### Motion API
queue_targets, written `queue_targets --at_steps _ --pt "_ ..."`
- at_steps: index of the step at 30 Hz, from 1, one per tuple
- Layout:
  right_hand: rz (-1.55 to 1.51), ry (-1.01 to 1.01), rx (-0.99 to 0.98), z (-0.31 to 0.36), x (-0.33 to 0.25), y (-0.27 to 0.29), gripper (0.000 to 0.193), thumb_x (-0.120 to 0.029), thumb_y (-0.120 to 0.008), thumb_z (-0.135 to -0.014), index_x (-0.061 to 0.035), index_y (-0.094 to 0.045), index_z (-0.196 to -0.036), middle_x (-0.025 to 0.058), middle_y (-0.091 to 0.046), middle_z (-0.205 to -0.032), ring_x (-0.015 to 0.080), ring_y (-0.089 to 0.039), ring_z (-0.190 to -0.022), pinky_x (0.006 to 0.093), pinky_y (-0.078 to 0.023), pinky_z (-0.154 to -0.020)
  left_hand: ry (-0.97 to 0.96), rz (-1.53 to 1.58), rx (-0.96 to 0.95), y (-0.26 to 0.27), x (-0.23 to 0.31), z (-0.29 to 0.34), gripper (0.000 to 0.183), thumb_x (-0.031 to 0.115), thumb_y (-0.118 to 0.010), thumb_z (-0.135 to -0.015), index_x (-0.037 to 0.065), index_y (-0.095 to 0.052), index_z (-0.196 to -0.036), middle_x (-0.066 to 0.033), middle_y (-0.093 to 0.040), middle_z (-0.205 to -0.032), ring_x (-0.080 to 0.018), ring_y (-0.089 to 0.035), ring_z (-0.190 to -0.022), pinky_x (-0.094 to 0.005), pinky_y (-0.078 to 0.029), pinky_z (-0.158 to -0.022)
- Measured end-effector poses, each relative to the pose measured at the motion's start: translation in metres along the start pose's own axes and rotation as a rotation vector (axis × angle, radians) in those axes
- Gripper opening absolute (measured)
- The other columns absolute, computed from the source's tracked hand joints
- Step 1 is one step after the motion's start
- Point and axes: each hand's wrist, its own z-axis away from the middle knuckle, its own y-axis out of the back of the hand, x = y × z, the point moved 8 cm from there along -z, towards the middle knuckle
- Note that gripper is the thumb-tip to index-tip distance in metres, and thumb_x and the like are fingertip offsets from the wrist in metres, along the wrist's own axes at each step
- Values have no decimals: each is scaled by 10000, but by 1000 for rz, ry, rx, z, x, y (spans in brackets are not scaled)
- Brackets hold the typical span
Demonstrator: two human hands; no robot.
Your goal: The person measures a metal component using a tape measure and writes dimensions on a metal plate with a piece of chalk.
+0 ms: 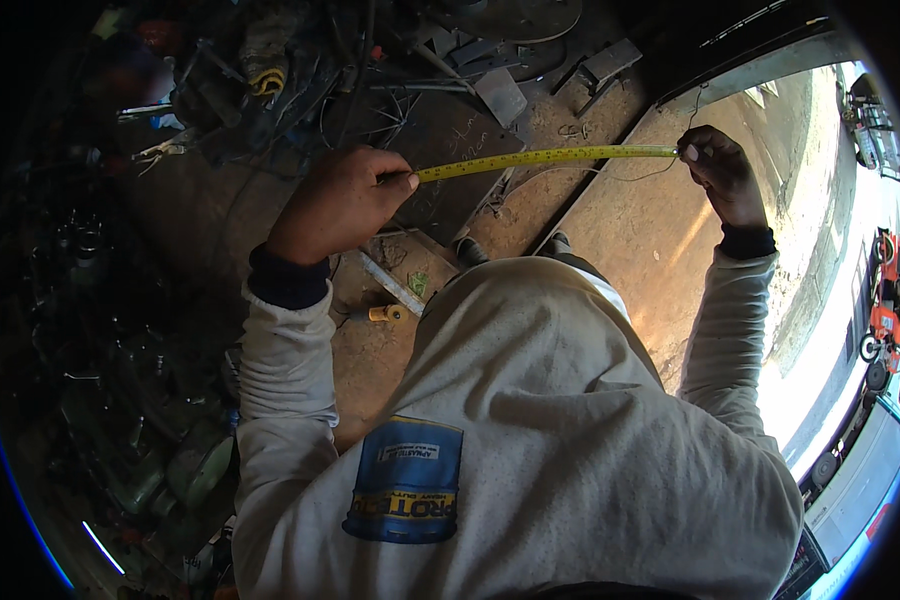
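Observation:
A yellow measuring tape (pixel 545 156) is stretched between my hands, bowing slightly upward along its length. At its left end my left hand (pixel 340 200) is closed, thumb and forefinger pinching the blade; whether the case sits inside that fist is hidden. My right hand (pixel 722 175) pinches the other end between thumb and fingers, in shadow beside the bright doorway. Below the tape lies a dark metal plate (pixel 450 160) with chalk marks on it. The tape hangs in the air above the plate and the floor.
A yellow cylindrical tool part (pixel 388 314) and a flat metal bar (pixel 390 283) lie on the brown floor near my left forearm. Dark machinery (pixel 140 420) crowds the left side. Metal stands and offcuts (pixel 610 62) are at the far side. Outside, vehicles (pixel 885 300) stand at right.

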Motion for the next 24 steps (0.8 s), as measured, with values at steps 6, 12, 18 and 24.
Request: queue_targets --at_steps 6,12,18,24 --pt "23 -7 17 -1 2 2 194 -214 -664 -919 -48 -629 -1014 -44 -548 -808 26 -389 -628 182 -313 -550 -25 58 23 -1 -1 1 197 145 -624 -897 -44 -657 -942 -130 -639 -813 -186 -612 -739 -323 -466 -677" --pt "32 -2 11 -2 1 -3 189 -204 -657 -923 -42 -629 -1015 -42 -549 -801 24 -393 -626 182 -314 -551 95 16 -18 -4 -6 2 239 198 -643 -908 -41 -664 -917 -117 -619 -765 -154 -584 -681 -321 -449 -626" --pt "33 5 15 0 -2 -2 196 -207 -659 -921 -39 -626 -1017 -42 -551 -803 22 -393 -628 183 -310 -552 107 0 -11 -7 -6 -2 282 235 -655 -908 -47 -666 -916 -126 -623 -747 -146 -579 -661 -318 -449 -620" --pt "51 -21 26 2 -4 -4 181 -208 -668 -914 -52 -636 -1000 -48 -556 -797 21 -397 -633 182 -313 -555 128 7 -45 -13 -8 -6 290 235 -653 -908 -54 -666 -912 -150 -647 -777 -168 -611 -680 -325 -460 -634"
